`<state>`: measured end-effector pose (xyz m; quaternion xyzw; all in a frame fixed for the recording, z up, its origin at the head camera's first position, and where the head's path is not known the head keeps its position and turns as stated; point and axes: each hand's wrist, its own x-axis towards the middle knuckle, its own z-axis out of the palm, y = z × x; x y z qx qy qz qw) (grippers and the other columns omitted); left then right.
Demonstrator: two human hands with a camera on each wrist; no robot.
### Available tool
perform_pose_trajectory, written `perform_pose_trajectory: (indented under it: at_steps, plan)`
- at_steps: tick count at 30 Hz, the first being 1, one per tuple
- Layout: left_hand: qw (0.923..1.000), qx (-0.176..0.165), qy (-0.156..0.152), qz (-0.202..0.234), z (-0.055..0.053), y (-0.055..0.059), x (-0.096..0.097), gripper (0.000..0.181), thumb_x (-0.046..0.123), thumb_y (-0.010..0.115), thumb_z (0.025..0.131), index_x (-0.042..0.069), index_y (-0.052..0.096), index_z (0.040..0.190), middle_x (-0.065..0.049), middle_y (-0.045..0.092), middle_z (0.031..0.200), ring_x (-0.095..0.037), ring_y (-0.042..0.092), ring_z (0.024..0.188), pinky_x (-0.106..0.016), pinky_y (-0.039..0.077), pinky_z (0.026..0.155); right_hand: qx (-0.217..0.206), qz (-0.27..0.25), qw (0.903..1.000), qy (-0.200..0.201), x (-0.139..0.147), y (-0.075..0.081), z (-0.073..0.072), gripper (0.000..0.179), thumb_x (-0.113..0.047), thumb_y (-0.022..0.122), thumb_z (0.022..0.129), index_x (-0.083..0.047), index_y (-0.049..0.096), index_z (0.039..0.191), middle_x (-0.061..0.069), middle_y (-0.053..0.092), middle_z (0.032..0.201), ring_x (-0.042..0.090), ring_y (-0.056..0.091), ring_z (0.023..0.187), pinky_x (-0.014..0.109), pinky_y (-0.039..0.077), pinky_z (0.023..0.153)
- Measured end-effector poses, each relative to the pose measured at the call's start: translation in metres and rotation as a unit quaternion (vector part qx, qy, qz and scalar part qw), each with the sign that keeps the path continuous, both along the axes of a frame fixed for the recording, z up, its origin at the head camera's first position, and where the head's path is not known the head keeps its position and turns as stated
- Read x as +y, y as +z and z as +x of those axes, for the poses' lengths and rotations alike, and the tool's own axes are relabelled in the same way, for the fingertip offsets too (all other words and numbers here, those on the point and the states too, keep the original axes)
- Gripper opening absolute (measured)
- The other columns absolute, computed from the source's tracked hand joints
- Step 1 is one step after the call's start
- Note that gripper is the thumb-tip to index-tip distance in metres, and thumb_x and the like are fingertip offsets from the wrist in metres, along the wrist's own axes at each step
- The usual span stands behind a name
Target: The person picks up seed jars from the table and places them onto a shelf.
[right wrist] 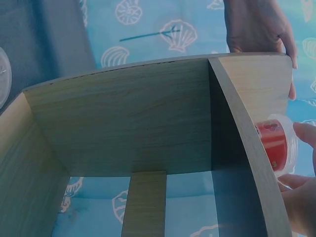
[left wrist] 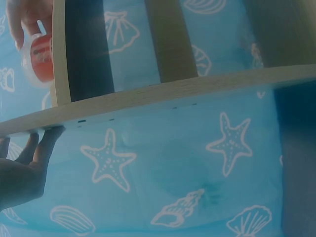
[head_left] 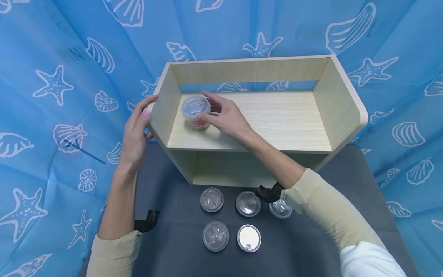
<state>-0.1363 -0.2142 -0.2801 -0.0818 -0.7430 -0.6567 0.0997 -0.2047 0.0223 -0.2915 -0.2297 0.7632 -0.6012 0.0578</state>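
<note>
My right hand (head_left: 226,115) holds a round clear-lidded plastic tub (head_left: 195,107), thumb at the front and fingers at the far side. Red shows through the tub's wall, and the same red tub (right wrist: 273,144) appears at the edge of the right wrist view. It stands upright at the left end of the upper board of a pale wooden shelf (head_left: 277,119). With my left hand (head_left: 136,129) I grip the edge of the shelf's left side panel from outside. In the left wrist view its fingers (left wrist: 45,145) touch that panel's outer face.
Several round lidded tubs, among them one at the back left (head_left: 212,199) and one at the front right (head_left: 249,238), stand on the dark grey tabletop (head_left: 173,238) before the shelf. Behind and beside hangs a blue curtain (head_left: 221,30) with white sea-shell prints.
</note>
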Motion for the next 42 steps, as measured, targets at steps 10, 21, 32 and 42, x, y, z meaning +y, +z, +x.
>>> perform_pose_trajectory:
  at_steps: [10,21,32,42]
  plan:
    - [1.0,0.001,0.004,0.002,-0.001,0.001,0.001,0.043,0.034,0.04,0.106,0.021,0.048,0.147,-0.004,0.042,0.145,-0.025,0.045,0.12,-0.048,0.038,0.091,-0.009,-0.024,0.9997,-0.004,0.02,0.003,0.009,0.066,-0.025,0.073,0.092,-0.012,0.044,0.15,0.008,0.053,0.144,0.022,0.054,0.128,0.03,0.046,0.102]
    - [0.9999,-0.006,0.012,0.003,-0.001,0.004,0.0,0.042,0.032,0.039,0.106,0.021,0.05,0.146,-0.005,0.043,0.144,-0.026,0.045,0.12,-0.043,0.041,0.088,0.0,-0.037,0.9993,-0.005,0.048,0.005,0.03,0.057,-0.017,0.072,0.092,-0.011,0.05,0.145,0.01,0.053,0.144,0.026,0.053,0.129,0.033,0.045,0.103]
    - [0.9998,-0.006,0.017,0.006,-0.001,0.006,0.003,0.041,0.03,0.04,0.106,0.02,0.053,0.143,-0.004,0.044,0.145,-0.026,0.045,0.119,-0.045,0.041,0.087,0.003,-0.056,0.9984,0.007,0.079,0.0,0.06,0.053,-0.011,0.072,0.092,-0.007,0.052,0.141,0.012,0.054,0.141,0.027,0.054,0.128,0.033,0.048,0.1]
    - [0.9996,-0.008,0.027,0.007,0.0,0.006,0.004,0.037,0.03,0.041,0.106,0.02,0.057,0.139,-0.003,0.042,0.146,-0.026,0.045,0.123,-0.066,0.033,0.097,0.013,-0.068,0.9975,0.011,0.105,-0.008,0.086,0.05,-0.002,0.069,0.092,-0.004,0.053,0.139,0.013,0.054,0.139,0.029,0.055,0.126,0.034,0.049,0.099]
